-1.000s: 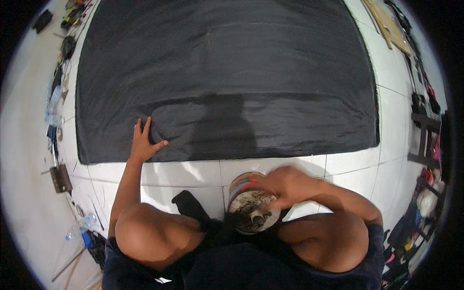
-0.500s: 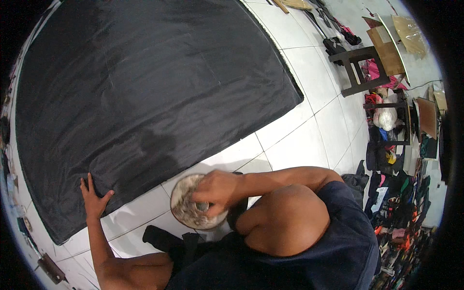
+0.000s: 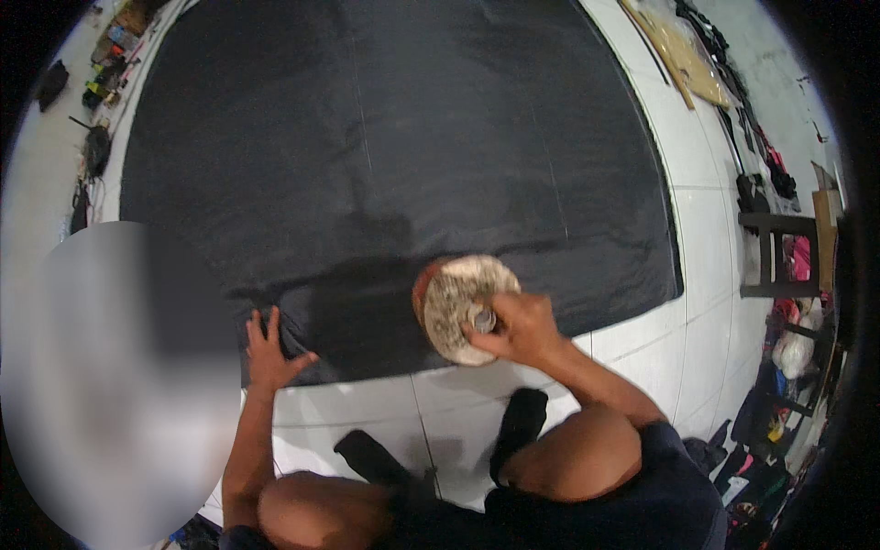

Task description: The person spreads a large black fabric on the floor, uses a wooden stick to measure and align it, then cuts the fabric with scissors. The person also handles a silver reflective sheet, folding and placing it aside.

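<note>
A wide sheet of black fabric [image 3: 385, 128] lies spread over the white floor tiles, creased along its near part. My left hand [image 3: 272, 353] rests flat near its front left edge, with thumb and fingers spread. In my right hand [image 3: 520, 326] is a thick round disc [image 3: 454, 298], pale and mottled with dark stains, with a reddish-brown side. The fingers grip it around a small pale ring or knob at its middle. The disc is tilted above the front part of the fabric; whether its lower edge touches the cloth, I cannot tell.
My feet in black socks [image 3: 521, 426] stand on the white tiles [image 3: 357, 408] before the fabric. A dark stool [image 3: 779, 255] and heaped cloths and bags [image 3: 793, 353] line the right side. Wooden strips [image 3: 665, 60] lie at the far right. A blurred patch hides the left.
My right hand has carried the disc forward from over the tiles to above the fabric, tipping it. My left hand stays spread on the cloth. The view has swung left.
</note>
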A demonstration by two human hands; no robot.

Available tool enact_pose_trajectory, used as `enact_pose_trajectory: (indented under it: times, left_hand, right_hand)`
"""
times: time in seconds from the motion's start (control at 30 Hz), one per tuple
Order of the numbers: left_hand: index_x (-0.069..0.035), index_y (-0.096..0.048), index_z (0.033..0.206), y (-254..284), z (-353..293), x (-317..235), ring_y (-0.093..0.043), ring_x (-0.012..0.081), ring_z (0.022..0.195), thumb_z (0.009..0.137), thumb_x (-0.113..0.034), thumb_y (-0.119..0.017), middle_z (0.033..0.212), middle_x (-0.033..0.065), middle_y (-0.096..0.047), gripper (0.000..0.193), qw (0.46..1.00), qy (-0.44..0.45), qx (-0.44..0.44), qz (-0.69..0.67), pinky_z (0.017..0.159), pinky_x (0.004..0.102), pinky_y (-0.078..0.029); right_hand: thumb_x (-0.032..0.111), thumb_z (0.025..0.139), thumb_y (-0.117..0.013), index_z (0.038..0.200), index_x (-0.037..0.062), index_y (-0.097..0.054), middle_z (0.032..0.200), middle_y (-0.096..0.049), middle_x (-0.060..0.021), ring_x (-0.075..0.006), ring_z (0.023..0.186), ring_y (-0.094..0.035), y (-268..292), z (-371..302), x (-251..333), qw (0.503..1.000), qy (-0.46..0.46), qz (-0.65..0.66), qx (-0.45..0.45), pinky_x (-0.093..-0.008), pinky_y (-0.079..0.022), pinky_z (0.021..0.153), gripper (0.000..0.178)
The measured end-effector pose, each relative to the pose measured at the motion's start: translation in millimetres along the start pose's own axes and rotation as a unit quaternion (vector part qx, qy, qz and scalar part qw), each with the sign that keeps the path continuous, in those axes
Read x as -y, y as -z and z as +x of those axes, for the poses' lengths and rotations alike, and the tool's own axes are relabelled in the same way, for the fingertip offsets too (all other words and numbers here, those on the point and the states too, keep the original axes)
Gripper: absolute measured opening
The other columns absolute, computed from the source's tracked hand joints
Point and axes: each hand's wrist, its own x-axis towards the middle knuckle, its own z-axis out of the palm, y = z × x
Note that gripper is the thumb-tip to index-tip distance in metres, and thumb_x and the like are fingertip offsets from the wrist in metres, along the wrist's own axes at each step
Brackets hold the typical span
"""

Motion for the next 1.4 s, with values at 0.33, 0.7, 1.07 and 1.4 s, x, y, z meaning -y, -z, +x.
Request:
enact_pose_trajectory:
  times: [0.33,0.7,1.07,1.4]
  left_hand:
    - [0.0,-0.042,0.138,101.7,-42.2,-110.8,-0.034,0.0414,0.133,0.079,-0.053,-0.069,0.147,0.0254,-0.031,0.083,0.987,0.064,0.055,-0.14,0.106,0.051,-0.034]
    - [-0.008,-0.052,0.134,365.0,-305.7,-258.7,-0.052,0.0334,0.122,0.087,-0.058,-0.057,0.13,0.018,-0.057,0.068,0.905,-0.143,0.38,-0.127,0.104,0.0381,-0.04]
    - [-0.003,-0.063,0.118,403.3,-276.1,-204.1,-0.053,0.0379,0.12,0.085,-0.05,-0.056,0.124,0.0234,-0.06,0.059,0.999,0.003,0.023,0.032,0.102,0.0426,-0.042]
    - [-0.003,-0.054,0.131,419.8,-247.4,-660.2,-0.062,0.028,0.106,0.085,-0.05,-0.065,0.113,0.0204,-0.065,0.067,0.913,-0.079,0.247,-0.314,0.09,0.0361,-0.048]
  right_hand:
    - [0.032,0.085,-0.068,0.124,0.0068,-0.045,0.091,-0.067,-0.0216,-0.0391,0.09,-0.066,92.5,10.5,58.2,0.951,-0.148,0.004,0.271,-0.0484,-0.052,0.075,0.052]
    - [0.036,0.081,-0.07,0.111,-0.0016,-0.061,0.103,-0.065,-0.0256,-0.0406,0.101,-0.062,423.0,-286.6,198.7,0.789,-0.614,0.012,-0.01,-0.0447,-0.049,0.087,0.049]
    - [0.036,0.083,-0.068,0.079,0.0033,-0.066,0.071,-0.066,-0.0138,-0.0257,0.064,-0.064,498.3,-473.0,92.3,0.729,-0.678,0.068,0.063,-0.0399,-0.052,0.067,0.033]
    - [0.036,0.084,-0.069,0.102,0.0015,-0.065,0.091,-0.069,-0.0183,-0.028,0.084,-0.068,776.7,-195.2,-124.5,0.81,-0.558,0.117,-0.134,-0.0368,-0.053,0.075,0.039]
